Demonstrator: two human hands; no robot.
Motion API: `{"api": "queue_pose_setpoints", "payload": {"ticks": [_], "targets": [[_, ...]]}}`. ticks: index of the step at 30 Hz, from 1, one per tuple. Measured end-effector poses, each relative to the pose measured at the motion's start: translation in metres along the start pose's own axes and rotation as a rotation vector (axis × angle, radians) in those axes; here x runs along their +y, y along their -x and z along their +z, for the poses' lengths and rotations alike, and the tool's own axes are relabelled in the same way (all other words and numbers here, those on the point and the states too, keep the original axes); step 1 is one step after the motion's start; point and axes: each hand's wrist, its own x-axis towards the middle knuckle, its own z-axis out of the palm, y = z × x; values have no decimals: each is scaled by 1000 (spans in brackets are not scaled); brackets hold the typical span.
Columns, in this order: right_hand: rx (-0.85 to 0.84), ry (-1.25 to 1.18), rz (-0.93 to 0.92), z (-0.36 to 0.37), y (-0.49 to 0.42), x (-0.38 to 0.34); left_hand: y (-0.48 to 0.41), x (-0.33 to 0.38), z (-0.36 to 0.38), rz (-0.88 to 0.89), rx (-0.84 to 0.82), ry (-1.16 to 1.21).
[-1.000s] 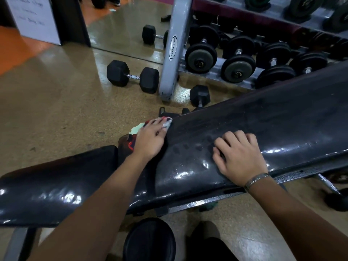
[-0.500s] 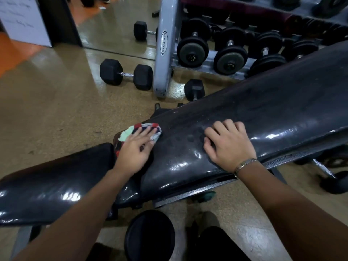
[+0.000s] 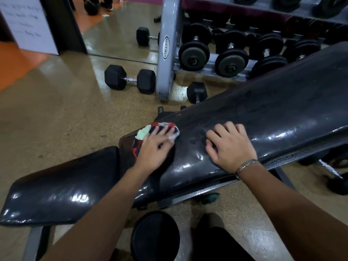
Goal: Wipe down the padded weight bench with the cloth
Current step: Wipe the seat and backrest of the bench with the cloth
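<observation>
At frame centre, the cloth (image 3: 148, 131) is pressed onto the bench pad (image 3: 273, 113) by the flat-fingered left grip (image 3: 152, 147). The empty, relaxed right grip (image 3: 231, 146) is rested alongside, and firm, overlapping strokes are advised.

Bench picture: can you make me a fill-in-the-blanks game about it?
The left hand presses a colourful ____ on the bench pad. The right hand rests on the pad and holds ____. A black hex ____ lies on the floor beside the grey rack.
Missing words: cloth, nothing, dumbbell.
</observation>
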Motion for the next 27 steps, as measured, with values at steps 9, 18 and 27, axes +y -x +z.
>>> {"api": "queue_pose_setpoints", "payload": {"ticks": [9,18,27], "targets": [[16,-1,-6,2,1,1,17,32,15,-5,86,77],[3,-9,-6,0,0,0,41,30,19,7,88,40],[21,-1,-5,0,1,0,59,44,29,35,20,-161]]}}
